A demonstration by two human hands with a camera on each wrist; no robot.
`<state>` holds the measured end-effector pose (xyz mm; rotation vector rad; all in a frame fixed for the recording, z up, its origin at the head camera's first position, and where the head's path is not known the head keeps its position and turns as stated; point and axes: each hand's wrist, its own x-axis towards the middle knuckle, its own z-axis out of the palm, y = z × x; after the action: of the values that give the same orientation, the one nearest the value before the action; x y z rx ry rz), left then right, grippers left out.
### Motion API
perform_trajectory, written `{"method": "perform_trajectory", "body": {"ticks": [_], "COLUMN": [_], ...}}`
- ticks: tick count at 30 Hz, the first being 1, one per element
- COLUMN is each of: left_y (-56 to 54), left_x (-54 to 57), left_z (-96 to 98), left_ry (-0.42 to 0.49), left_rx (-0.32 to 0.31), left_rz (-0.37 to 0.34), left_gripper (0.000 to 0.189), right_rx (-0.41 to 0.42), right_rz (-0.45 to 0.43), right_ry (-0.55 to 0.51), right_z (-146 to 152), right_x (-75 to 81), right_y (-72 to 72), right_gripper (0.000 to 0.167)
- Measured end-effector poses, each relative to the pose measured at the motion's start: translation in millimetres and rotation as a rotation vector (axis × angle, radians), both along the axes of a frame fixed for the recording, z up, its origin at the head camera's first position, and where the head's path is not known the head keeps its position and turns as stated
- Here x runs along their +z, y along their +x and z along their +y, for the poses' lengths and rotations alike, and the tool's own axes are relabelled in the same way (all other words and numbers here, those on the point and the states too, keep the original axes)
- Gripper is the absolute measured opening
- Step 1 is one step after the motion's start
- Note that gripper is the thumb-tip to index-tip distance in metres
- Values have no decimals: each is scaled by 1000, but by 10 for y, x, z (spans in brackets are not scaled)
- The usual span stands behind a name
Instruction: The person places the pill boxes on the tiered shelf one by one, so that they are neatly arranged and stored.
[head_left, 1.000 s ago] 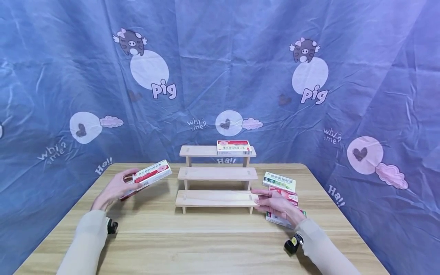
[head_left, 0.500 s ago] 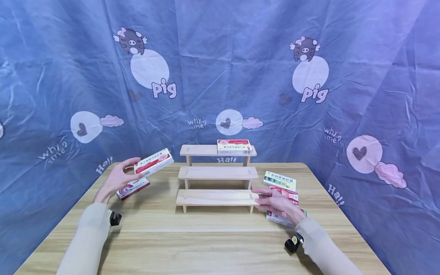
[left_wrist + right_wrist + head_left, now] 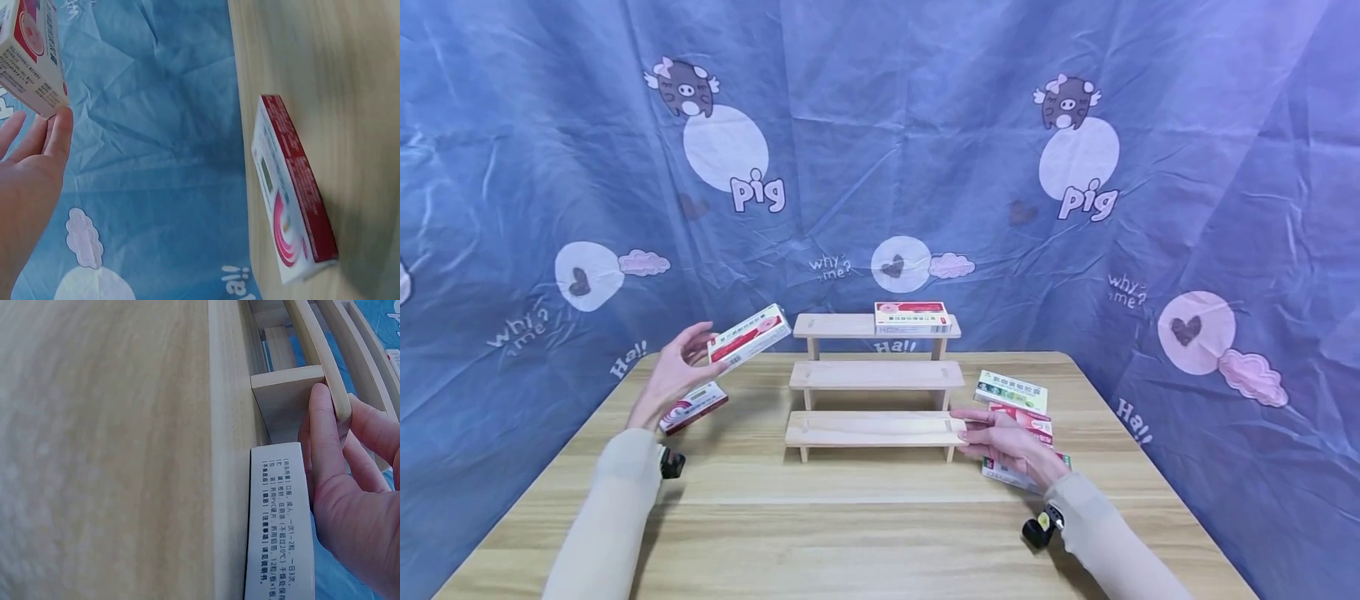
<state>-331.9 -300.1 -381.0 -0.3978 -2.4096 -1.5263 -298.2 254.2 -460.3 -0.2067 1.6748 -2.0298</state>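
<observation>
Left hand [image 3: 676, 371]: fingers pinching left end of white-and-red oblong cardboard box [image 3: 748, 335], clear of wood-grain bench [image 3: 850, 537] — long axis slanting rightward from fingers, toward three-step pale-wood stand [image 3: 876, 376]. Right hand [image 3: 1009, 442], farther from box — fingers gripping stand's lowest step, right end.

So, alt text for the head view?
A left hand holds a box above a table, beside a stepped stand whose bottom step the right hand grips. Another box lies on the top step, one box at left, three boxes at right.
</observation>
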Motion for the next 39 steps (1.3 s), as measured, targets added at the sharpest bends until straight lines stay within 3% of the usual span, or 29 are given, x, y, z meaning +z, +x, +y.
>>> {"method": "perform_trajectory", "body": {"ticks": [7, 13, 21, 28, 39], "left_y": [-74, -143, -241, -307, -458], "left_x": [32, 49, 93, 135, 265], "left_z": [203, 377, 542, 699, 937], "left_ry": [86, 122, 57, 17, -59], "left_rx": [-32, -71, -110, -152, -200], "left_rz": [61, 61, 46, 77, -16], "left_gripper": [74, 68, 72, 69, 74], "right_rx": [20, 3, -24, 4, 7], "right_rz": [13, 4, 4, 6, 17], "right_ry": [-7, 2, 48, 10, 12], "right_z": [12, 3, -9, 10, -2], "right_x": [-4, 0, -12, -22, -24], "right_y": [-4, -5, -13, -9, -3], "right_gripper": [59, 60, 64, 59, 57]}}
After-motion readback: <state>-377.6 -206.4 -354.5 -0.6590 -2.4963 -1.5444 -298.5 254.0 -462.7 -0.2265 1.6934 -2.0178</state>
